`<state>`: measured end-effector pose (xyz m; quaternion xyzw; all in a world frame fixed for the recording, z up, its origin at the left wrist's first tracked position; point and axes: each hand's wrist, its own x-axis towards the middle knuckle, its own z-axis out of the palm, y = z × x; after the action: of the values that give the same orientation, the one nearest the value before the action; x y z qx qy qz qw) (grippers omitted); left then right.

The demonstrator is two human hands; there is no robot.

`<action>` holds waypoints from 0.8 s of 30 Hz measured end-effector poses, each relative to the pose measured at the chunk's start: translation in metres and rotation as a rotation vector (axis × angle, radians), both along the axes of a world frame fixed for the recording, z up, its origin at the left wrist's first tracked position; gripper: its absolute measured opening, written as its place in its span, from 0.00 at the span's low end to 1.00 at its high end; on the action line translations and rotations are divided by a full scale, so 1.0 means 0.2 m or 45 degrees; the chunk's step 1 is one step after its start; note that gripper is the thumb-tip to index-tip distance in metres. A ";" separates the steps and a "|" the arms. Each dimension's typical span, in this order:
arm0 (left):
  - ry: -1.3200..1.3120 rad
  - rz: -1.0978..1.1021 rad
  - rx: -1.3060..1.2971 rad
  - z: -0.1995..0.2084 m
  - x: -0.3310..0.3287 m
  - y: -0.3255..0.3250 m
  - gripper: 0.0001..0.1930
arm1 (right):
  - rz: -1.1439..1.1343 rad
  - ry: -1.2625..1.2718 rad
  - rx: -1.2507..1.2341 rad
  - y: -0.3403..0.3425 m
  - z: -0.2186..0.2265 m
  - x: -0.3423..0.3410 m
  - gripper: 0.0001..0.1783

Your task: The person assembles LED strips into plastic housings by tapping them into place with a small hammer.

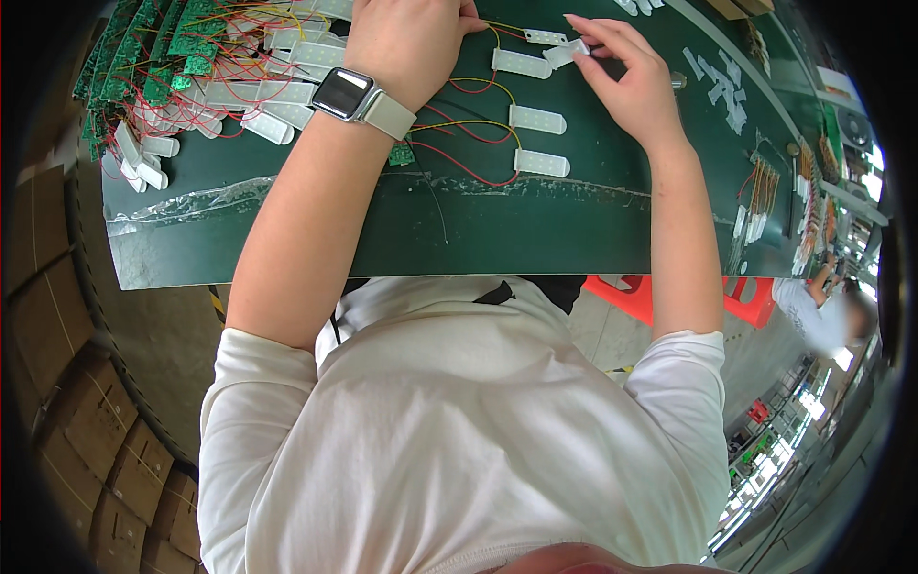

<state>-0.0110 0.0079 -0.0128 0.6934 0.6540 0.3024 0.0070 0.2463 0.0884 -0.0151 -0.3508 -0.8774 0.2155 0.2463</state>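
Observation:
My left hand [406, 43] reaches to the far edge of the view, fingers closed where thin red and yellow wires [502, 29] come out; its fingertips are partly cut off. Across from it, my right hand [626, 81] pinches a small white rectangular piece [564, 54] between thumb and fingers. That piece touches the end of a white LED strip [521, 64], and a smaller strip [545, 37] lies just beyond. Nearer me, two more wired LED strips [537, 120] lie in a column. Under my left wrist, a green circuit board [402, 153] is mostly hidden.
At the left of the green table [535, 230] stand several green circuit boards [143, 48] beside a tangled heap of wired white LED strips [258, 94]. Loose white pieces [725, 88] lie at right, near a wire bundle [762, 187]. Red stools [751, 301] and cartons [96, 411] are around; another person [818, 316] sits far right.

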 end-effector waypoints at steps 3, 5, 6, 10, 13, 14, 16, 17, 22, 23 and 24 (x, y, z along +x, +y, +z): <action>-0.004 -0.008 -0.015 0.00 -0.01 -0.01 0.08 | 0.112 -0.089 0.025 0.00 0.05 0.01 0.23; -0.060 -0.011 -0.039 0.01 0.00 0.00 0.08 | 0.137 -0.133 0.023 0.02 0.06 0.02 0.25; -0.055 -0.006 -0.041 0.00 0.00 0.00 0.08 | 0.138 -0.156 0.022 0.03 0.05 0.03 0.25; -0.109 -0.012 -0.050 0.00 -0.01 0.00 0.09 | 0.097 -0.145 0.006 0.04 0.03 -0.02 0.26; -0.100 0.006 -0.067 0.00 0.00 0.00 0.09 | 0.122 -0.105 -0.015 0.06 0.01 -0.05 0.26; -0.087 0.009 -0.076 0.00 0.00 0.00 0.09 | 0.127 -0.102 -0.016 0.07 0.01 -0.06 0.26; -0.052 0.016 -0.065 -0.01 0.00 0.00 0.08 | 0.168 -0.075 -0.004 0.08 0.01 -0.07 0.24; -0.019 0.018 -0.053 -0.01 0.00 -0.01 0.08 | 0.174 -0.073 -0.006 0.08 0.00 -0.08 0.24; 0.072 0.064 -0.087 -0.02 0.00 -0.01 0.08 | 0.329 -0.029 0.235 0.11 -0.03 -0.08 0.17; 0.081 0.069 -0.102 -0.01 0.00 -0.01 0.08 | 0.330 -0.030 0.237 0.11 -0.03 -0.08 0.17; 0.080 0.069 -0.100 -0.01 0.00 -0.01 0.08 | 0.350 -0.051 0.382 0.10 -0.04 -0.09 0.15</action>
<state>-0.0103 0.0060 -0.0140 0.6839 0.6837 0.2545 0.0055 0.2288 0.1091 -0.0226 -0.1914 -0.9440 0.1072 0.2467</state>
